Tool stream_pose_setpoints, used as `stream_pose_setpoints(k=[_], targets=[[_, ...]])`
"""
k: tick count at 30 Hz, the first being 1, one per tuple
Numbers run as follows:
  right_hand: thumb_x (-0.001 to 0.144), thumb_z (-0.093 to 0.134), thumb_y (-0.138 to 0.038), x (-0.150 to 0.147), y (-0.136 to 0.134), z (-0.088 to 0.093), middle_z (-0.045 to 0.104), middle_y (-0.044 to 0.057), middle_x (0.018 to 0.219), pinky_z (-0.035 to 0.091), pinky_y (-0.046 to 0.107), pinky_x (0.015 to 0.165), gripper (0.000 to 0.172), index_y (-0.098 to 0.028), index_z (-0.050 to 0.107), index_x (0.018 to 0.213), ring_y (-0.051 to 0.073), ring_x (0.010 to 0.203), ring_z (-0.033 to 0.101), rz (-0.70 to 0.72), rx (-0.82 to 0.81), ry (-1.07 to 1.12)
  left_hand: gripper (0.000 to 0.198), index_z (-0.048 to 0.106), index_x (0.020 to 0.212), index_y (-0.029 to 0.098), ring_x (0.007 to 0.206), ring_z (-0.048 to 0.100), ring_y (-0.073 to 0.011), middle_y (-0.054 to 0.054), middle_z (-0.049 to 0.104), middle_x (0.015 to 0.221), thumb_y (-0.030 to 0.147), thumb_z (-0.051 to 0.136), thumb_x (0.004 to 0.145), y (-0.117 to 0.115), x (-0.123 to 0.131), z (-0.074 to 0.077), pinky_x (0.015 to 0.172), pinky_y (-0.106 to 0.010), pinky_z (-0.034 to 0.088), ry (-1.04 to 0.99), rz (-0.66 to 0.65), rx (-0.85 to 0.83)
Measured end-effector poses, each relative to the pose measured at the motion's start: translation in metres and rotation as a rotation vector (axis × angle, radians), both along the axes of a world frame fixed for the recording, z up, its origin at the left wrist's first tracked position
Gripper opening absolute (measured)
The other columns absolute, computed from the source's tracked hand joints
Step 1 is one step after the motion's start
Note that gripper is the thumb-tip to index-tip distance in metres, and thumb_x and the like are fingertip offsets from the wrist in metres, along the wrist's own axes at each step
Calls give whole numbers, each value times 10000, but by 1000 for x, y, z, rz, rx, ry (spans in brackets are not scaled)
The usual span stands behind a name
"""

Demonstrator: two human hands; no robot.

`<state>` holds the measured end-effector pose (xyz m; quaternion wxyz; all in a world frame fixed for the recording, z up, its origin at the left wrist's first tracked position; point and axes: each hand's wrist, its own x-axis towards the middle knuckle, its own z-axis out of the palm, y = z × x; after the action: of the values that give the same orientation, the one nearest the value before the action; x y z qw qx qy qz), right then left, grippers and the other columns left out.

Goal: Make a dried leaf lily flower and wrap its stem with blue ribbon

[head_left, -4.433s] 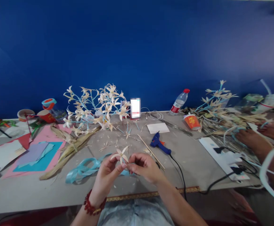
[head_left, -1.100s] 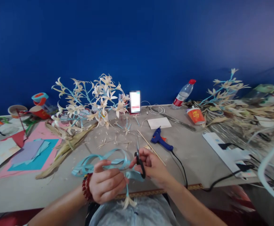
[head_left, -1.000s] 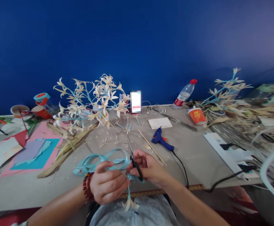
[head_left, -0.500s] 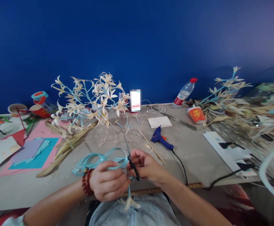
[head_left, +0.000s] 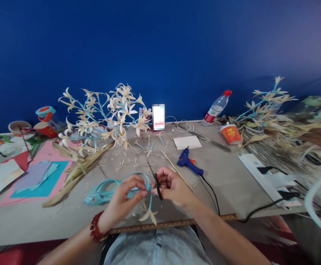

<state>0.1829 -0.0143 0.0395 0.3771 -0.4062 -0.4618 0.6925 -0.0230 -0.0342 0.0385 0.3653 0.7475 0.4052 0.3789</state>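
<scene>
Black-handled scissors (head_left: 157, 186) rest in my right hand (head_left: 171, 187), their blades pointing up and away. My left hand (head_left: 129, 195) is just left of it, thumb and fingertips brought close together near the blue stem of a pale flower (head_left: 148, 215). The flower hangs head down between the hands; which fingers hold its stem is hard to tell. Behind my left hand, a loose coil of light blue ribbon (head_left: 101, 191) lies on the table.
A blue glue gun (head_left: 188, 162), a thin stick (head_left: 177, 171) and a white card (head_left: 187, 142) lie ahead. Flower branches (head_left: 122, 114) stand behind. At right are a power strip (head_left: 268, 180), an orange cup (head_left: 230, 134), a tilted bottle (head_left: 218, 106) and another person's hand (head_left: 320, 136).
My left hand has loosened from a closed grip and shifted slightly left. The flower and scissors have risen a little. Another person's hand has appeared at the far right.
</scene>
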Motion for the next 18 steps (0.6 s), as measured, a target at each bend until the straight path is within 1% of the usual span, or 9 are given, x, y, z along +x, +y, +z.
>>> stream_pose_setpoints(k=[1, 3, 10, 14, 16, 18], targets=[[574, 832, -162, 0, 0, -1, 612, -66, 686, 363, 172, 522, 402, -207, 492, 782, 64, 537, 503, 3, 20, -18, 90, 671, 844, 186, 855, 634, -198, -65, 647, 883, 249, 623, 888, -1, 2, 1, 776, -308, 484, -21, -5, -89], [601, 788, -146, -1, -1, -1, 604, -59, 710, 339, 175, 513, 356, -206, 492, 789, 63, 537, 479, 16, 54, -49, 116, 681, 817, 182, 847, 622, -192, -52, 636, 864, 282, 656, 869, -3, 4, 2, 782, -294, 465, -51, -9, -183], [658, 702, -152, -5, -5, 1, 618, -38, 767, 284, 174, 481, 275, -212, 475, 802, 56, 518, 382, 37, 173, -144, 161, 651, 738, 176, 812, 588, -187, -29, 632, 797, 291, 669, 849, -7, 7, 0, 777, -284, 414, -92, 14, -304], [677, 686, -171, -8, -7, 4, 629, -31, 782, 290, 175, 475, 255, -216, 475, 815, 60, 512, 370, 44, 216, -168, 140, 631, 734, 180, 787, 558, -174, -14, 619, 777, 261, 659, 845, -10, 10, -5, 765, -272, 400, -186, 36, -435], [701, 677, -184, -7, -8, 5, 635, -23, 813, 319, 184, 486, 241, -219, 495, 855, 67, 519, 388, 20, 249, -185, 139, 617, 735, 184, 774, 540, -165, -4, 603, 768, 261, 663, 842, -12, 12, -7, 747, -260, 396, -261, 55, -485], [734, 669, -197, -2, -11, 5, 624, -20, 808, 352, 198, 507, 245, -224, 520, 925, 84, 538, 415, -74, 318, -240, 151, 606, 736, 188, 775, 525, -162, 1, 583, 769, 276, 672, 839, -13, 14, -9, 740, -253, 391, -322, 90, -491]])
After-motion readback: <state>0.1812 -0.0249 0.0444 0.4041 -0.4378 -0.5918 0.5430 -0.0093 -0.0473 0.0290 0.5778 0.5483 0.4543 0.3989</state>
